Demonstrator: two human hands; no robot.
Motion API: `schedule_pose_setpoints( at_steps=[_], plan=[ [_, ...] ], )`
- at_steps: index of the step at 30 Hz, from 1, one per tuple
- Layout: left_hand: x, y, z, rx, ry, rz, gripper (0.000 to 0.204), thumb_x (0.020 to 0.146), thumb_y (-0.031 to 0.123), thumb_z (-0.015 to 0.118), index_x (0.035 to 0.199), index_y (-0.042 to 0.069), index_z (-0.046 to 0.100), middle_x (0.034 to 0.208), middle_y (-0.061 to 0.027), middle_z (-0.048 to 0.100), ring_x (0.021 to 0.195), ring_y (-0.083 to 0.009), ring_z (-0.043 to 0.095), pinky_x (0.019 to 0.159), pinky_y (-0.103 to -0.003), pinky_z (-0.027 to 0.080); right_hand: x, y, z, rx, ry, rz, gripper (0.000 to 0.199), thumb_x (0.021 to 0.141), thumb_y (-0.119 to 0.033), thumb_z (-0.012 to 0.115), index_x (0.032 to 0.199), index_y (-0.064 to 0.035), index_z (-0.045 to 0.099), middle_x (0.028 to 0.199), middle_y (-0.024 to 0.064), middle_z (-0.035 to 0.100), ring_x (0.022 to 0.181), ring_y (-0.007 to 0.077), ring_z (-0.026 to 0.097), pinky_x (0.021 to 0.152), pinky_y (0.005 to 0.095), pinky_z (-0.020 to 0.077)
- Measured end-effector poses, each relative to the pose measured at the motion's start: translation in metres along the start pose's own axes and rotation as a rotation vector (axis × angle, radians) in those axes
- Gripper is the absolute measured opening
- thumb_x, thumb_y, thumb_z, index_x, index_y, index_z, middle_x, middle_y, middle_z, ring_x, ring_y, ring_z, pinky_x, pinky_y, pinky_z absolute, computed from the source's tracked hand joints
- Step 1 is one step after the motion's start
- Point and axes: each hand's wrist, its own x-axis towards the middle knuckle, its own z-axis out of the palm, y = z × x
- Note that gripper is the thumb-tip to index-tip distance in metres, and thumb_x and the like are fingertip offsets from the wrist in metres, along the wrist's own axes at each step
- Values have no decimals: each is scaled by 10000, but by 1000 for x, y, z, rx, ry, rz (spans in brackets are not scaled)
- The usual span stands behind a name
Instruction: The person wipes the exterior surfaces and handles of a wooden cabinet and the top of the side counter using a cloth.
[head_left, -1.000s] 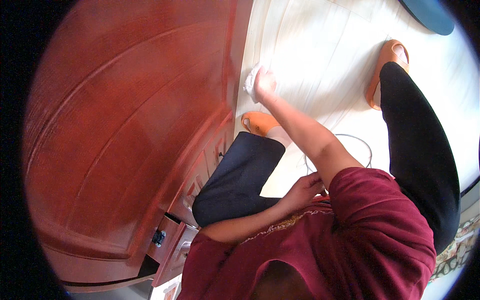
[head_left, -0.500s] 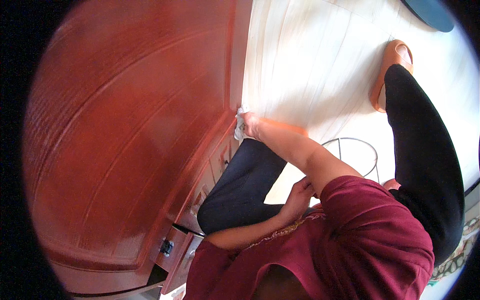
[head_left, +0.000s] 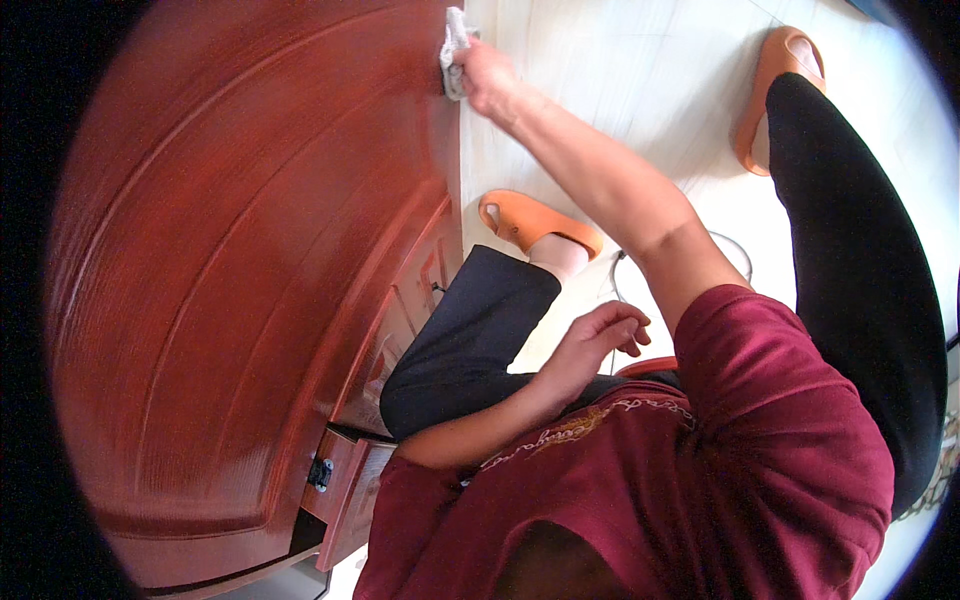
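At the far left, my right hand point(head_left: 488, 76) is closed on a crumpled white cloth point(head_left: 455, 52). The cloth rests against the outer edge of a glossy red-brown wooden door panel point(head_left: 300, 200), and my right arm stretches out to reach it. My left hand point(head_left: 600, 340) hangs above my lap, palm down, its fingers loosely bent and a little apart. Nothing shows in it, and it touches neither the panel nor the cloth.
A dark metal hinge point(head_left: 320, 474) joins the panel to a red-brown cabinet frame point(head_left: 343, 490) at lower left. My feet wear orange slippers point(head_left: 525, 218) on the pale floor point(head_left: 610, 80). A thin dark ring point(head_left: 735, 245) shows partly behind my right arm.
My right hand has carried the cloth farther along the panel's edge, away from me. My left hand now shows more fully. The left slipper, mostly covered before, has come into sight.
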Motion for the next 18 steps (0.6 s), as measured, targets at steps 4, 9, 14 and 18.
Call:
schedule_pose_setpoints(
  at_steps=[4, 9, 14, 18],
  plan=[
    [2, 6, -10, 4, 17, 77, 202, 926, 140, 452, 1012, -9, 558, 875, -71, 599, 789, -132, 551, 759, -264, 439, -11, 49, -19, 84, 140, 183, 93, 865, -113, 465, 904, -68, 536, 788, 46, 546, 643, 150, 496, 492, 323, 385],
    [-8, -1, 1, -53, 73, 40, 213, 919, 126, 454, 1069, -11, 515, 892, -64, 601, 819, -142, 563, 750, -281, 456, -16, 190, -83, -232, 114, 445, 196, 866, -188, 463, 1023, -83, 513, 917, 78, 528, 849, 219, 494, 695, 419, 432],
    [-14, -46, -28, -192, 143, -63, 224, 897, 107, 476, 1088, -2, 519, 942, -63, 602, 866, -150, 566, 803, -289, 442, -61, 258, -106, -208, 15, 797, 503, 921, -435, 351, 1311, -119, 379, 1367, 128, 384, 1204, 324, 403, 922, 592, 329],
    [-20, -53, -32, -363, 364, -120, 294, 910, 94, 469, 1190, 6, 487, 1070, -73, 582, 969, -164, 556, 852, -292, 427, -53, 281, -99, -249, 196, 684, 503, 920, -376, 354, 1340, -100, 335, 1382, 125, 370, 1238, 331, 380, 920, 560, 350]
  ],
)
